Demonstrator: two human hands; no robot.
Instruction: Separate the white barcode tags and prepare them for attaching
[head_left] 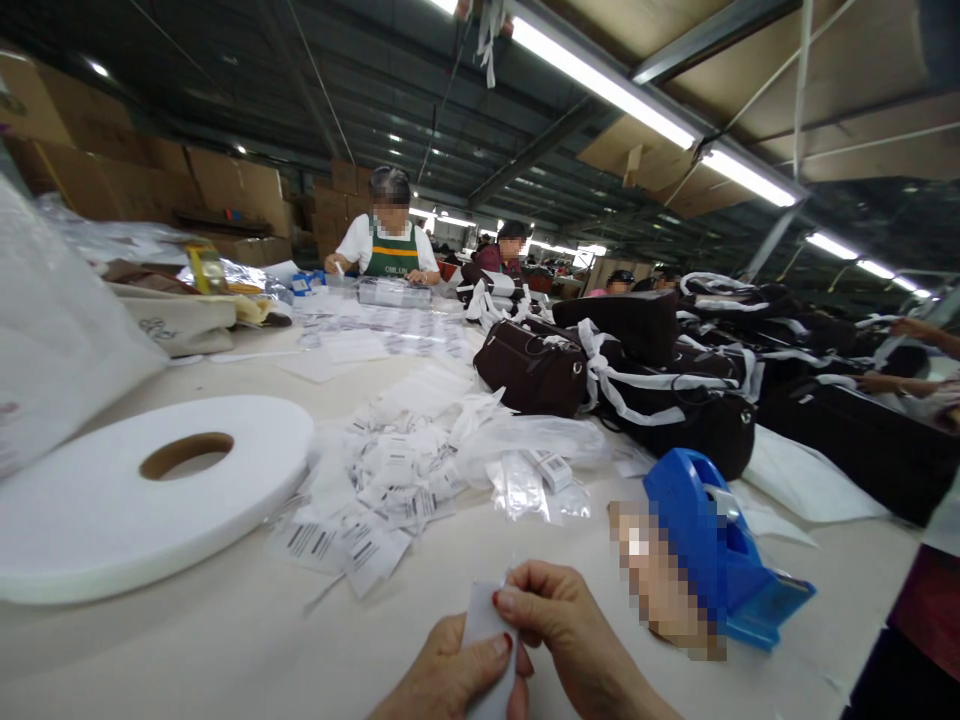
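Low in the head view, my left hand (pixel 454 668) is closed around a narrow white slip (pixel 480 612), its thumb pressed flat on the front. My right hand (pixel 564 622) pinches the slip's upper right edge between thumb and forefinger. Whether the slip is bare paper or sits in a clear sleeve, I cannot tell. Beyond my hands lies a loose pile of white printed labels (pixel 397 460) with black bars. Small clear plastic bags (pixel 519 484) and a folded stack of labels (pixel 553 468) lie just past my fingertips.
A large white roll (pixel 255 450) lies at left. At right stands a blue tape dispenser (pixel 686 500) beside a blurred-out patch. Dark brown bags (pixel 532 368) with white-wrapped handles are heaped behind it. A co-worker in a green apron (pixel 390 250) works across the table (pixel 225 640); others are farther back.
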